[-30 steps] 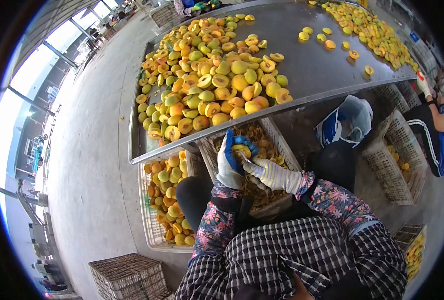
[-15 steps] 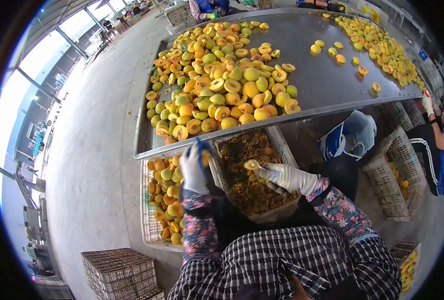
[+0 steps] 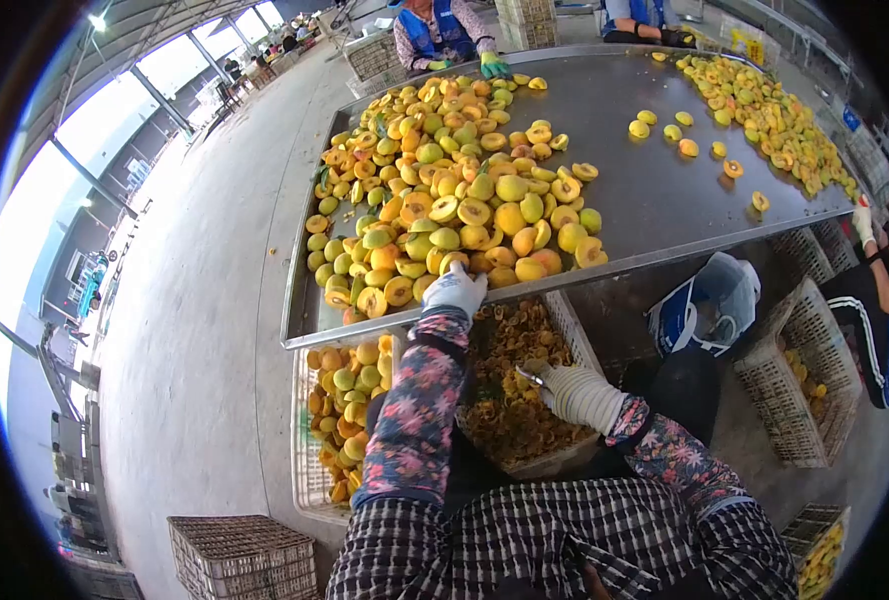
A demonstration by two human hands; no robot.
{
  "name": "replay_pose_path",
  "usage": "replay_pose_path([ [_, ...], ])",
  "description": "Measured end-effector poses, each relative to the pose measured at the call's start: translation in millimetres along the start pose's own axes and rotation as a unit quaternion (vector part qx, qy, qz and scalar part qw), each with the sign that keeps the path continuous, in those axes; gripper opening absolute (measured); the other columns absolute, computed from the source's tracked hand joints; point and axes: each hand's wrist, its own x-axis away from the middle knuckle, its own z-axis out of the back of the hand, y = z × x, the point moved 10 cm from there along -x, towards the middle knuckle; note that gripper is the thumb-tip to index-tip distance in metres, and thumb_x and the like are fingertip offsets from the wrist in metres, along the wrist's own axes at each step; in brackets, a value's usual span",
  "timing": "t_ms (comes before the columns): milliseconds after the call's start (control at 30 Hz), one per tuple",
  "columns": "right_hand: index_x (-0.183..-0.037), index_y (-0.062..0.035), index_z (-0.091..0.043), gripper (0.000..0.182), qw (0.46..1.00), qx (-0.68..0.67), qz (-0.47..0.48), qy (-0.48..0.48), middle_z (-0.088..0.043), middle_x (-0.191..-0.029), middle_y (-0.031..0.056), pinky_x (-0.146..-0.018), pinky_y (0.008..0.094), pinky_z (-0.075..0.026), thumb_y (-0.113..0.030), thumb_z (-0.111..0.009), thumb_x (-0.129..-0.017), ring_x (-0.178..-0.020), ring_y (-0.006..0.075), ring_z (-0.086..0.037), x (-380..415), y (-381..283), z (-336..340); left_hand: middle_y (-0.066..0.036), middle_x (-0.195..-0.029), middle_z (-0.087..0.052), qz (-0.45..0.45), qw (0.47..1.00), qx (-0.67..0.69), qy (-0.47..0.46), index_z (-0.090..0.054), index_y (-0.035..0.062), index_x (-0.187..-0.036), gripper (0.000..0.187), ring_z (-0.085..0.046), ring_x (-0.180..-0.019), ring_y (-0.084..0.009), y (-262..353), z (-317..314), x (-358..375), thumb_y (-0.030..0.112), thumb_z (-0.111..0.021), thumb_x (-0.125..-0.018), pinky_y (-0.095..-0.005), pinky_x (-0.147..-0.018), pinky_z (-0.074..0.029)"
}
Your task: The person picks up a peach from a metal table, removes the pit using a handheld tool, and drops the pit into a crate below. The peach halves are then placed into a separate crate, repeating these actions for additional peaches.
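My left hand (image 3: 456, 291), in a white glove, reaches over the near edge of the metal table (image 3: 625, 262) and touches the pile of halved yellow fruit (image 3: 475, 212); its fingertips are partly hidden among the fruit. Over a crate of brownish scraps (image 3: 515, 410), my gloved right hand (image 3: 577, 393) is closed around a small metal tool (image 3: 530, 376) whose tip points left. Left of that, below the table edge, a white crate (image 3: 303, 450) holds more fruit halves (image 3: 350, 400).
A white-blue bucket (image 3: 715, 300) and a tilted crate (image 3: 800, 400) stand at the right. Stacked crates (image 3: 240, 560) are at the lower left. Co-workers are at the far side (image 3: 445, 35) and at the right edge (image 3: 880, 290). More fruit (image 3: 765, 120) lies at the table's right.
My left hand has moved from above the white crate up and right to the fruit pile. The light fruit piece at my right hand's tool is gone. The view has tilted up slightly.
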Motion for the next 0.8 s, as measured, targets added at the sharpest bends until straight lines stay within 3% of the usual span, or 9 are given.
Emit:
replay_pose_path([
  [33,-0.129,-0.0097,-0.052,0.038,1.0,0.0,-0.006,-0.015,-0.069,-0.096,0.0198,-0.074,0.047,-0.052,-0.025,-0.054,-0.095,-0.087,0.039,-0.066,1.4,1.7,-3.3,-0.021,-0.125,-0.062,0.018,1.0,-0.002,-0.009,-0.04,0.0076,-0.139,0.069,-0.059,-0.118,-0.0333,3.2,-7.6,-5.9,0.048,-0.06,-0.088,-0.04,-0.099,-0.046],
  [67,-0.137,-0.0103,-0.043,0.045,0.998,0.007,0.054,0.035,-0.065,-0.077,0.0191,-0.064,0.0478,-0.05,-0.029,-0.05,-0.097,-0.07,0.0403,-0.063,1.5,0.4,-4.8,-0.021,-0.127,-0.061,0.036,0.999,-0.005,-0.017,-0.039,0.0076,-0.139,0.07,-0.059,-0.118,-0.0335,4.2,-11.3,-10.9,0.048,-0.062,-0.087,-0.0397,-0.1,-0.046],
  [300,-0.13,-0.0082,-0.05,0.04,0.999,0.012,0.036,-0.006,-0.069,-0.092,0.0184,-0.072,0.0464,-0.052,-0.027,-0.054,-0.095,-0.083,0.0385,-0.065,3.4,-2.2,-7.1,-0.018,-0.13,-0.059,-0.03,0.997,0.07,-0.006,-0.041,0.0034,-0.137,0.078,-0.06,-0.117,-0.03,-4.4,-11.1,-17.2,0.04,-0.075,-0.077,-0.0381,-0.098,-0.048],
  [467,-0.133,-0.0081,-0.048,0.046,0.989,-0.11,0.063,0.071,-0.067,-0.089,0.0198,-0.074,0.0464,-0.051,-0.03,-0.056,-0.094,-0.082,0.0395,-0.065,13.4,-3.2,10.6,-0.017,-0.118,-0.063,-0.048,0.952,0.249,0.174,-0.05,0.0026,-0.129,0.068,-0.062,-0.108,-0.0312,-25.6,12.3,1.6,0.025,-0.082,-0.074,-0.037,-0.094,-0.05],
  [533,-0.132,-0.0075,-0.048,0.046,0.984,-0.125,0.063,0.114,-0.066,-0.088,0.0213,-0.075,0.0463,-0.051,-0.031,-0.057,-0.093,-0.083,0.0398,-0.065,20.4,-1.8,22.0,-0.015,-0.124,-0.06,-0.092,0.808,0.569,0.124,-0.049,0.0047,-0.131,0.058,-0.061,-0.112,-0.0319,-39.1,0.9,-0.7,0.019,-0.074,-0.082,-0.0411,-0.095,-0.05],
  [600,-0.127,-0.0042,-0.05,0.045,0.971,-0.141,0.083,0.174,-0.065,-0.088,0.0236,-0.076,0.0458,-0.051,-0.034,-0.057,-0.094,-0.084,0.04,-0.065,23.8,-3.0,29.9,-0.015,-0.131,-0.054,-0.179,0.544,0.82,-0.019,-0.048,0.0077,-0.136,0.047,-0.058,-0.116,-0.0356,-27.3,1.1,24.7,0.019,-0.06,-0.092,-0.05,-0.099,-0.05],
  [633,-0.125,-0.0032,-0.05,0.045,0.964,-0.154,0.093,0.196,-0.065,-0.087,0.0232,-0.075,0.0458,-0.051,-0.034,-0.058,-0.094,-0.084,0.0399,-0.065,24.6,-2.4,30.6,-0.017,-0.132,-0.053,-0.17,0.452,0.872,-0.075,-0.046,0.0088,-0.139,0.049,-0.056,-0.118,-0.0368,-25.3,-7.1,36.8,0.026,-0.056,-0.094,-0.054,-0.102,-0.047],
  [700,-0.122,-0.0014,-0.052,0.045,0.948,-0.179,0.113,0.237,-0.066,-0.085,0.0226,-0.074,0.0458,-0.051,-0.035,-0.059,-0.093,-0.083,0.0398,-0.066,28.6,-5.9,41.9,-0.017,-0.13,-0.055,-0.212,0.345,0.903,-0.141,-0.048,0.0091,-0.137,0.048,-0.056,-0.117,-0.0381,-3.2,4.5,81.8,0.029,-0.056,-0.094,-0.0565,-0.102,-0.046],
  [800,-0.115,0.0002,-0.053,0.041,0.931,-0.232,0.132,0.247,-0.067,-0.084,0.0219,-0.07,0.045,-0.051,-0.035,-0.058,-0.094,-0.079,0.0391,-0.066,30.9,-16.6,50.6,-0.016,-0.124,-0.059,-0.164,0.268,0.93,-0.189,-0.051,0.0079,-0.133,0.044,-0.057,-0.114,-0.036,2.1,-17.4,98.4,0.031,-0.055,-0.096,-0.0571,-0.1,-0.047],
])
